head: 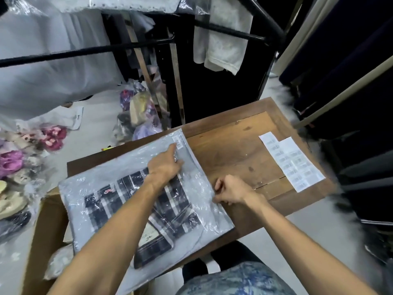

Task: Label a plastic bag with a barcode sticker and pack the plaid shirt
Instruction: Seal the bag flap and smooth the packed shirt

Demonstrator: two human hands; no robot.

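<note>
A cardboard box (45, 222) sits at far left. The plaid shirt (136, 201) lies inside the plastic bag (89, 188) on the wooden table (234, 150). The left hand (164, 165) presses the bag, forefinger extended beside the barcode sticker (178, 142). The right hand (230, 191) pinches the bag's edge with curled fingers. Sticker sheets (293, 162) lie at right.

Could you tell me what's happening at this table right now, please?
A person is packing a plaid shirt into a clear plastic bag on the wooden table. The shirt is already inside, and a barcode sticker sits at the bag's far corner. The left hand presses flat on the bag near its open end, while the right hand pinches the bag's edge. Sheets of spare stickers lie to the right.
</note>
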